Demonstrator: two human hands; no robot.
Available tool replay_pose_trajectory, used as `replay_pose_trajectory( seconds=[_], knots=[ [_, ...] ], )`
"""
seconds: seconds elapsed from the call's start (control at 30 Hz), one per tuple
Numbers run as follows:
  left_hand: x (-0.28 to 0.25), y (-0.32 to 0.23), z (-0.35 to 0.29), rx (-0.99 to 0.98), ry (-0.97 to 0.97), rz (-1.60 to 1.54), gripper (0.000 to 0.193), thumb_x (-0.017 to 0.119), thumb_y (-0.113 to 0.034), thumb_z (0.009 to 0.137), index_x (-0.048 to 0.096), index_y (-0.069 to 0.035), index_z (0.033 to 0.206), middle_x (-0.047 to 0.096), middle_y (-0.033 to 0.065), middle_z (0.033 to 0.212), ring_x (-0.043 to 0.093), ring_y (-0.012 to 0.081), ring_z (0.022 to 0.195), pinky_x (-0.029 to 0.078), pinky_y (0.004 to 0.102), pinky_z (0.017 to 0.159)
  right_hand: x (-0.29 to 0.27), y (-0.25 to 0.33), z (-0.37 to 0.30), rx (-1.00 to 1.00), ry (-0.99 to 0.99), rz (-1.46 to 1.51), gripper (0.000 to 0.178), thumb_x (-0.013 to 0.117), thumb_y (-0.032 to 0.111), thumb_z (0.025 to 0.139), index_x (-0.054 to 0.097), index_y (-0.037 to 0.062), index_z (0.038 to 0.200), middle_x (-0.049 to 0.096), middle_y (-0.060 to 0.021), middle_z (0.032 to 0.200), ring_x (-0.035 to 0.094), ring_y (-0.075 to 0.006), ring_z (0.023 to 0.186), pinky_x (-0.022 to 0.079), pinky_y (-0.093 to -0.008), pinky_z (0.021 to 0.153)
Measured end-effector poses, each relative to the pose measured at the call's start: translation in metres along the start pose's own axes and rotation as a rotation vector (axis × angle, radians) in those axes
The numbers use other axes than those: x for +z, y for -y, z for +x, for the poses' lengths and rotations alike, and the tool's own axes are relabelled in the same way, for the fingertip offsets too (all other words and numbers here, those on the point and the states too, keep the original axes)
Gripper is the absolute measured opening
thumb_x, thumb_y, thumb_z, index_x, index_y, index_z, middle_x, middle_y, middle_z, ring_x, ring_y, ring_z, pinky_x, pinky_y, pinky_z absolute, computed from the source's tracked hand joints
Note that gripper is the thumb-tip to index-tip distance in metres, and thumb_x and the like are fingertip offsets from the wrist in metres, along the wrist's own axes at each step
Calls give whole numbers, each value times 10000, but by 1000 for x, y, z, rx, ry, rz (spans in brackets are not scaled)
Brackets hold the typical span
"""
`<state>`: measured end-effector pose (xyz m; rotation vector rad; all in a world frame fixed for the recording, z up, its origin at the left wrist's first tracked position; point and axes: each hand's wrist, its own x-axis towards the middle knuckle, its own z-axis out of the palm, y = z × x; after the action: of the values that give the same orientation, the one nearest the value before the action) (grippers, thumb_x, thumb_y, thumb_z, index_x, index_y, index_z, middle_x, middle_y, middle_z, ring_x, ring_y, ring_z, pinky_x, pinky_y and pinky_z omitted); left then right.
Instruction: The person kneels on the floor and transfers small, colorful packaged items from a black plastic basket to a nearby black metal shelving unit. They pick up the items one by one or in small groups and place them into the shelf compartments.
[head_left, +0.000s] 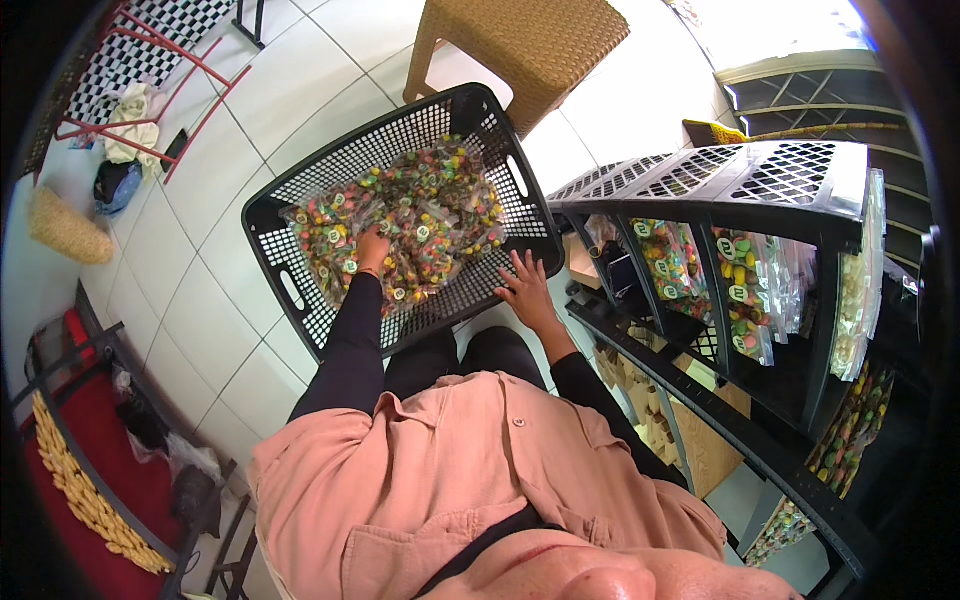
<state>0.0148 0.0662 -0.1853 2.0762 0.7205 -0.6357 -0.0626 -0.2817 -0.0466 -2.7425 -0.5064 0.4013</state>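
In front of me stands a black plastic basket with lattice walls, holding several clear bags of colourful candies with round white labels. My left hand reaches down into it, its fingers curled and closed on a candy bag near the middle of the heap; the fingertips are partly hidden. At the basket's near right corner my right hand is spread open, its fingertips at the rim and nothing held in it.
A black shelf rack at the right holds upright candy bags. Beyond the basket is a brown woven-pattern stool. Red metal legs stand on the tiled floor at the far left. A red-topped rack is at the near left.
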Motion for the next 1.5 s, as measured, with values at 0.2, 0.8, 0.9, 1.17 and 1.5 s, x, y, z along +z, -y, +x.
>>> replay_pose_trajectory(
  seconds=[0.2, 0.8, 0.9, 1.17, 1.5],
  knots=[
    [30, -26, -2, 204, -329, 527, 415, 636, -160, 887, 568, -17, 1270, 487, 170, 1172, 448, 327, 1116, 424, 488, 947, 1, 1, -2, -29, -5, -10, 414, 567, 419, 915, 634, 148, 1220, 397, -98, 1471, 251, -376, 1413, 206, -588, 1128],
    [-14, -29, 48, 174, -20, -264, 258, 433, -156, 1007, 560, -4, 1173, 642, 91, 886, 601, 182, 722, 469, 372, 668, -2, 0, -1, -6, 56, 76, 357, 556, 395, 933, 638, 201, 1221, 369, -15, 1487, 220, -288, 1433, 138, -539, 1161],
    [-28, -36, 43, 133, 51, -514, 179, 423, -110, 1009, 558, -15, 1080, 616, 43, 903, 619, 145, 782, 495, 329, 672, 0, -2, -2, 11, 72, 78, 361, 533, 414, 945, 634, 222, 1233, 379, -6, 1486, 235, -288, 1428, 111, -528, 1162],
    [-30, -64, 14, 200, 169, -638, 125, 460, -92, 1001, 558, -26, 1041, 607, 37, 866, 617, 134, 734, 523, 305, 649, -2, 1, -3, -2, 40, 82, 341, 542, 392, 942, 650, 197, 1200, 390, -15, 1463, 243, -273, 1422, 140, -518, 1169],
    [42, -88, -71, 654, 326, -163, 122, 529, -60, 953, 625, 0, 1000, 664, 44, 854, 622, 125, 717, 499, 278, 663, 18, -12, -3, -3, -43, 246, 592, 629, 482, 858, 518, 173, 1350, 485, -69, 1388, 313, -298, 1390, 100, -566, 1160]
  ],
)
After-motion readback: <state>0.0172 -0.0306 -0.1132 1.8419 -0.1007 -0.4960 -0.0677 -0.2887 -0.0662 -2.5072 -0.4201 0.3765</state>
